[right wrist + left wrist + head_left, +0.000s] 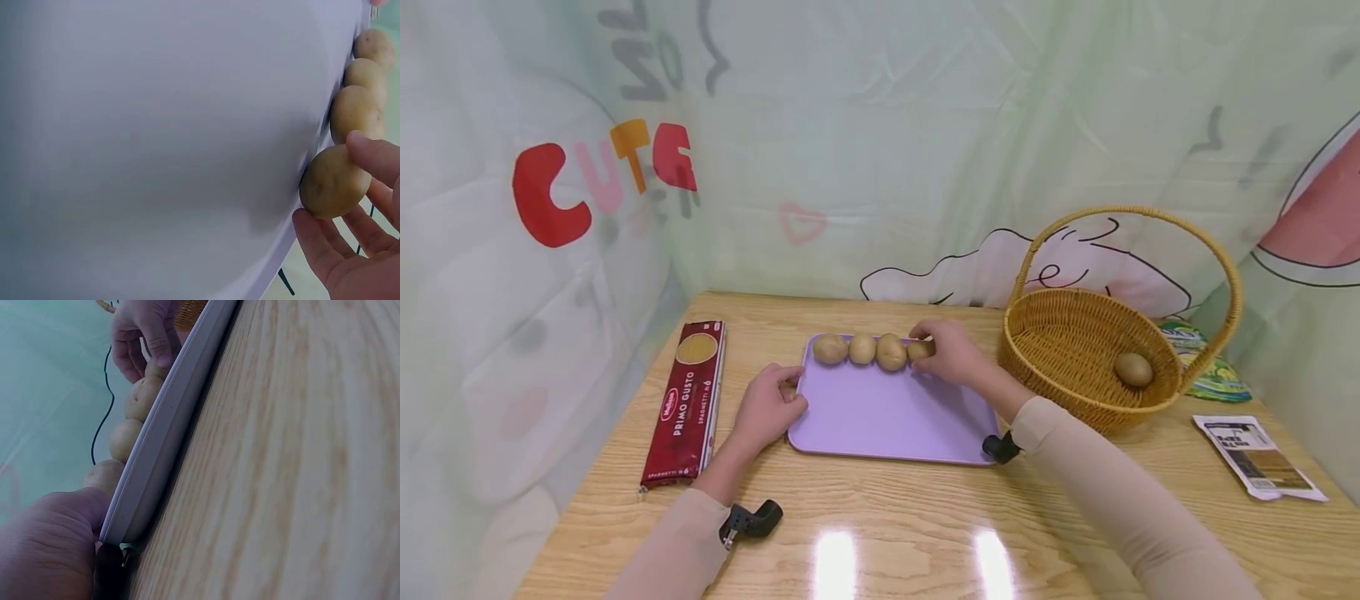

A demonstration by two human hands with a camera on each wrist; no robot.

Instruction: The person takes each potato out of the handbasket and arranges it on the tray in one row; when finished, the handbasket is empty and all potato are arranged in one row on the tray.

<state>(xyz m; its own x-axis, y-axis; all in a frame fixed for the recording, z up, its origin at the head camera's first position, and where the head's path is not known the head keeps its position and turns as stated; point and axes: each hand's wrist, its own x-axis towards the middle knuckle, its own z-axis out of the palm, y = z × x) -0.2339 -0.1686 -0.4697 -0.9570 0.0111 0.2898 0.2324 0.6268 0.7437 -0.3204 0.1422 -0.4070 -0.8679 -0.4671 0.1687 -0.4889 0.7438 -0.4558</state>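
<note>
A purple tray (895, 421) lies on the wooden table, with a row of potatoes along its far edge. My right hand (958, 356) holds the rightmost potato (334, 182) between thumb and fingers, at the tray's far rim. To its left sit a larger potato (891, 352), a smaller potato (862, 349) and, at the far left corner, another potato (831, 349). My left hand (767, 406) grips the tray's left edge, thumb towards the near side; some of its fingers are hidden in the left wrist view.
Right of the tray stands a wicker basket (1037, 383) with a tall handle and one potato (1132, 370) inside. A red spaghetti pack (685, 404) lies at the left. Beyond the basket are a green packet (1217, 379) and a white-and-brown packet (1258, 458). A printed curtain (850, 150) hangs behind.
</note>
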